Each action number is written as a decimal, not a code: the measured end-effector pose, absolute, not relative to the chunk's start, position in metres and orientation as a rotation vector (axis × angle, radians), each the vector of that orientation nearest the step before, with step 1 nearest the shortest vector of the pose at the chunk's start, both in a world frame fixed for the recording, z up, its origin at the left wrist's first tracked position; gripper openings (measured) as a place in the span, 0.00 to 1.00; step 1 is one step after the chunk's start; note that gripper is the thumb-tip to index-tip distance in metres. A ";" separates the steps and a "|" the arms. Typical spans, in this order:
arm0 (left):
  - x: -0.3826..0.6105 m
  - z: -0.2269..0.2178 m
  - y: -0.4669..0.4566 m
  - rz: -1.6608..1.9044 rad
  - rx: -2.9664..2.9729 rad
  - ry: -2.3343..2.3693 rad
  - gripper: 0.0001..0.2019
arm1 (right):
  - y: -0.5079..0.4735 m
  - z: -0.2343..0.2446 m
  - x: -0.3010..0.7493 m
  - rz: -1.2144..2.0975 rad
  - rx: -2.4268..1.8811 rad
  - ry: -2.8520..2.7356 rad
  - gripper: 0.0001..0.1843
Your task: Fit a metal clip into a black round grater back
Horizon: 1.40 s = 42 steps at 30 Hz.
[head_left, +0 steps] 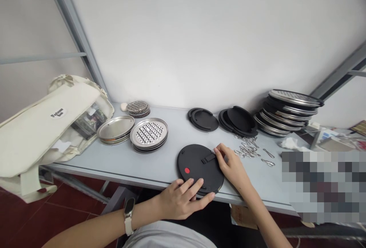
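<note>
A round black plate (197,170) with a red dot and a raised slot lies at the front edge of the table. My left hand (183,198) rests on its near side, fingers spread and stretched over the top face. At the far right of the slot, my right hand (228,162) pinches a small metal wire clip (213,151), mostly hidden by the fingertips. Several loose wire clips (248,149) are scattered on the table just beyond the right hand.
Along the wall stand black plates (204,119), more black lids (238,120) and a tall stack of rimmed graters (291,111). To the left are round grater discs (149,133), plain metal discs (116,128), smaller discs (138,107) and a cream bag (51,126).
</note>
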<state>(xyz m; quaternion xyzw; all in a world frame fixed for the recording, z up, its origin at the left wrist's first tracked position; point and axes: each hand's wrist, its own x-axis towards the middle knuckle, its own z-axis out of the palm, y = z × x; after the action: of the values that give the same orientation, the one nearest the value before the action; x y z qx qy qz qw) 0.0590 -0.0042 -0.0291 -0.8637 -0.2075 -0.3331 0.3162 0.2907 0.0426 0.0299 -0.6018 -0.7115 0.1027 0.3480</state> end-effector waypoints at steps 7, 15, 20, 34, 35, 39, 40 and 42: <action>0.059 -0.029 -0.004 -0.889 -2.282 -0.542 0.29 | 0.044 0.029 0.291 0.279 -1.479 -1.813 0.15; 0.059 -0.030 -0.004 -0.879 -2.273 -0.542 0.30 | 0.045 0.026 0.293 0.384 -1.465 -1.768 0.14; 0.060 -0.028 -0.004 -0.899 -2.278 -0.546 0.30 | 0.046 0.023 0.295 0.413 -1.457 -1.759 0.14; 0.059 -0.029 -0.005 -0.873 -2.278 -0.552 0.29 | 0.040 0.032 0.292 0.446 -1.517 -1.787 0.18; 0.059 -0.029 -0.005 -0.864 -2.275 -0.553 0.29 | 0.040 0.032 0.291 0.437 -1.515 -1.789 0.18; 0.058 -0.031 -0.004 -0.796 -2.261 -0.551 0.30 | 0.041 0.030 0.292 0.431 -1.513 -1.787 0.17; 0.057 -0.031 -0.004 -0.786 -2.261 -0.551 0.30 | 0.041 0.030 0.292 0.440 -1.514 -1.786 0.17; 0.057 -0.031 -0.004 -0.785 -2.267 -0.550 0.31 | 0.041 0.030 0.292 0.457 -1.516 -1.783 0.17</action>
<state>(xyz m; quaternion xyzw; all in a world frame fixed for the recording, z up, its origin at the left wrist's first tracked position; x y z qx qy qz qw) 0.0574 -0.0044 -0.0313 -0.8683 -0.2108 -0.3005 0.3337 0.2919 0.0411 0.0296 -0.5908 -0.6949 0.1779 0.3694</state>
